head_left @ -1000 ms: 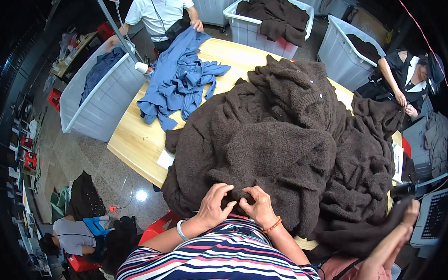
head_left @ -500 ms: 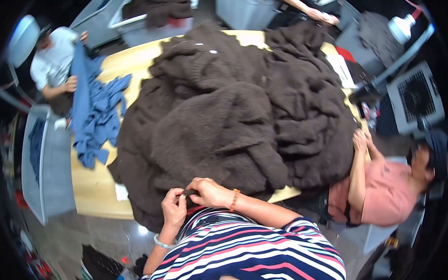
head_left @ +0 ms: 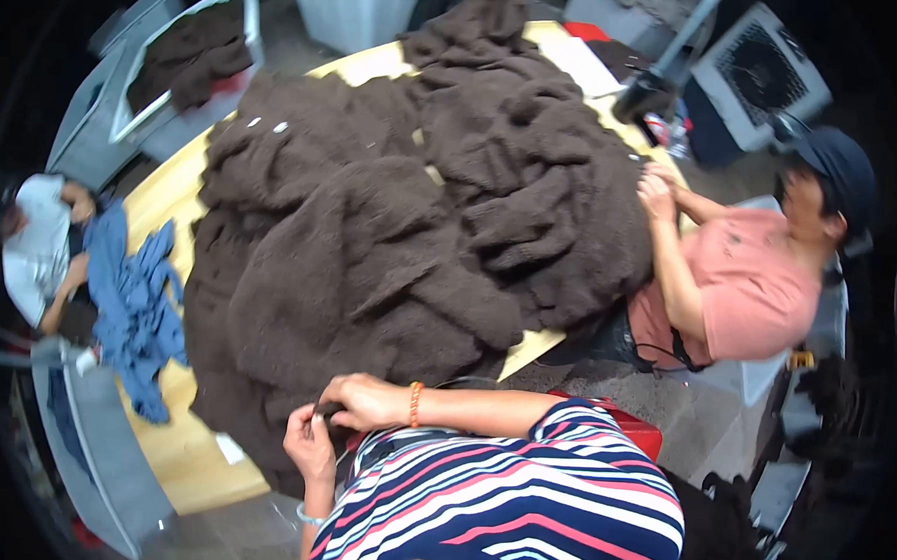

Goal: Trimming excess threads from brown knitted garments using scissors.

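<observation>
A large heap of dark brown fleece fabric (head_left: pixel 359 266) covers most of the wooden table (head_left: pixel 200 469) in front of me. At its near edge, close to my body, my left hand (head_left: pixel 311 446) pinches the brown cloth between thumb and fingers. Right beside it my right hand (head_left: pixel 361 401), with an orange bead bracelet at the wrist, is closed on the same edge. A small dark fold shows between the two hands. What lies under my right fingers is hidden.
At the right, a person in a pink shirt (head_left: pixel 748 293) handles the brown pile's edge. A person in white (head_left: pixel 38 247) holds blue fabric (head_left: pixel 132 306) at the left. Grey bins (head_left: pixel 355 11) stand around the table, one with brown cloth (head_left: pixel 193 54). A red object (head_left: pixel 634 428) is beside me.
The whole view has turned, so table and pile appear shifted left and the person in pink shows higher. My hands stay together on the cloth edge.
</observation>
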A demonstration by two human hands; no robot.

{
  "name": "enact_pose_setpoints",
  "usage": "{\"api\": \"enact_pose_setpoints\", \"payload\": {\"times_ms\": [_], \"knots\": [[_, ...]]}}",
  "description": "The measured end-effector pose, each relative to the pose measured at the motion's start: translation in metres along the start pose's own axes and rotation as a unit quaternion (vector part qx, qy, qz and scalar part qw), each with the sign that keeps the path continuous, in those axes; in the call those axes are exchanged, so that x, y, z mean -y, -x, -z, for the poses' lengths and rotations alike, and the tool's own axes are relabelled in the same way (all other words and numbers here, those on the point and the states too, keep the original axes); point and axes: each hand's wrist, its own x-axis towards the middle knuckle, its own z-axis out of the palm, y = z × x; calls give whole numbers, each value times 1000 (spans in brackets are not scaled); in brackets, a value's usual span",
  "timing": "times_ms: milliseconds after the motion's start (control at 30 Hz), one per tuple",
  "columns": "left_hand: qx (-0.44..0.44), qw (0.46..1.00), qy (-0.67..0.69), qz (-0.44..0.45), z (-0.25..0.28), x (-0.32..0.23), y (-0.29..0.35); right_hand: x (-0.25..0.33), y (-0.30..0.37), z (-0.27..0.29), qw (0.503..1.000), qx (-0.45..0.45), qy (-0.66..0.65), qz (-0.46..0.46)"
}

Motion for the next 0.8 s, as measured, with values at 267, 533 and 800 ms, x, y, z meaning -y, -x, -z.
{"api": "enact_pose_setpoints", "payload": {"times_ms": [267, 533, 800], "knots": [[-16, 935, -271, -230, -10, -56, -7, 32, 5, 33, 997, 62, -9, 47], [229, 932, 112, -259, -5, -104, 7, 74, 5, 76, 978, 42, 203, 24], [133, 970, -202, -15, 10, 2, 18, 48, 32, 193, 993, -86, 83, -11]]}}
